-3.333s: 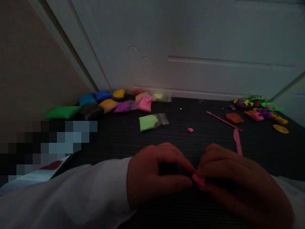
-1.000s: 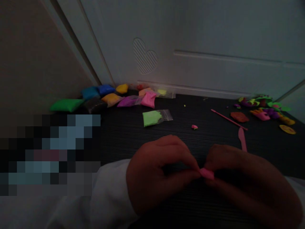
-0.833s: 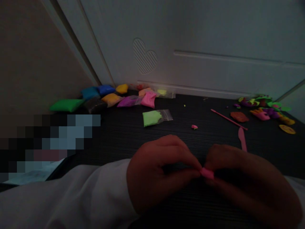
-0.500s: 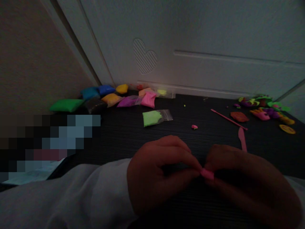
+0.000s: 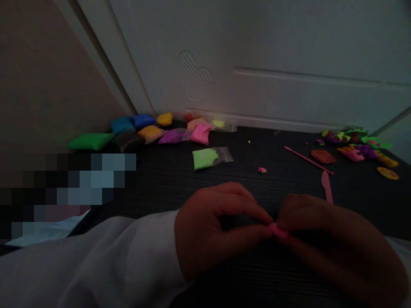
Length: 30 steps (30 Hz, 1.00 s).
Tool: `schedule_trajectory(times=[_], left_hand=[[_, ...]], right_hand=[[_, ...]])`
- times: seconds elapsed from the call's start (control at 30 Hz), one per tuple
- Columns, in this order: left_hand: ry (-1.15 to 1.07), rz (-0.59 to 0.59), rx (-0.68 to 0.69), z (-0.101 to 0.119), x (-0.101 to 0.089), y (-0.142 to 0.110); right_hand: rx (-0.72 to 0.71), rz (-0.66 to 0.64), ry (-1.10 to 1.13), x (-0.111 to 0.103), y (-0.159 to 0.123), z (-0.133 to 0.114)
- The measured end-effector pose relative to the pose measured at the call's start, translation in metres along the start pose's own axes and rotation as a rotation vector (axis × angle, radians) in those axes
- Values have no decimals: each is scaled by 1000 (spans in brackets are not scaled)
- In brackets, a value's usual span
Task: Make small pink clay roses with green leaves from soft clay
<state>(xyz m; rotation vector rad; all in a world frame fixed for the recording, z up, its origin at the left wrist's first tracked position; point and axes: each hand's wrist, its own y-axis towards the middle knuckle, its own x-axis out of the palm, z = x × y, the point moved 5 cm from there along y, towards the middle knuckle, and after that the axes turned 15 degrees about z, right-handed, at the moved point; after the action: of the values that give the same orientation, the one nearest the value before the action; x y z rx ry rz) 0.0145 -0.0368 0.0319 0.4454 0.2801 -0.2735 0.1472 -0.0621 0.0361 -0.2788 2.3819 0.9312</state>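
A small lump of pink modelling clay [image 5: 278, 231] is pinched between both hands, low in the view and above the dark tabletop. My left hand [image 5: 221, 229] grips its left end between thumb and fingertips. On the other end, the fingertips of my right hand [image 5: 337, 239] are closed too. Beyond the hands lies a small pink piece with a bit of green [image 5: 262, 170]. The pink modelling knife [image 5: 327, 186] lies just past my right hand, its lower end hidden. Behind it rests a thin pink stick tool [image 5: 308, 160].
A light green clay bag [image 5: 204, 158] lies mid-table. Several coloured clay bags, including a green one [image 5: 91, 141] and a pink one [image 5: 200, 134], line the back left. Finished-looking clay shapes [image 5: 355, 153] and a flat reddish-brown piece [image 5: 323, 156] sit at right. A white panel [image 5: 272, 98] stands behind.
The pink clay has tilted slightly and looks a little bent between the fingertips. My left hand has shifted slightly to the right. The things on the table have stayed put.
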Motion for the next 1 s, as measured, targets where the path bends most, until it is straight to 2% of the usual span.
schedule_trajectory(times=[0.47,0.7,1.0], left_hand=[[-8,16,25,0,-1,0],[-5,-69,-19,0,4,1],[-22,-68,-8,0,4,1]], right_hand=[[18,16,-60,0,1,1],[-19,-6,-39,0,1,-1],[-6,3,-27,-1,0,0]])
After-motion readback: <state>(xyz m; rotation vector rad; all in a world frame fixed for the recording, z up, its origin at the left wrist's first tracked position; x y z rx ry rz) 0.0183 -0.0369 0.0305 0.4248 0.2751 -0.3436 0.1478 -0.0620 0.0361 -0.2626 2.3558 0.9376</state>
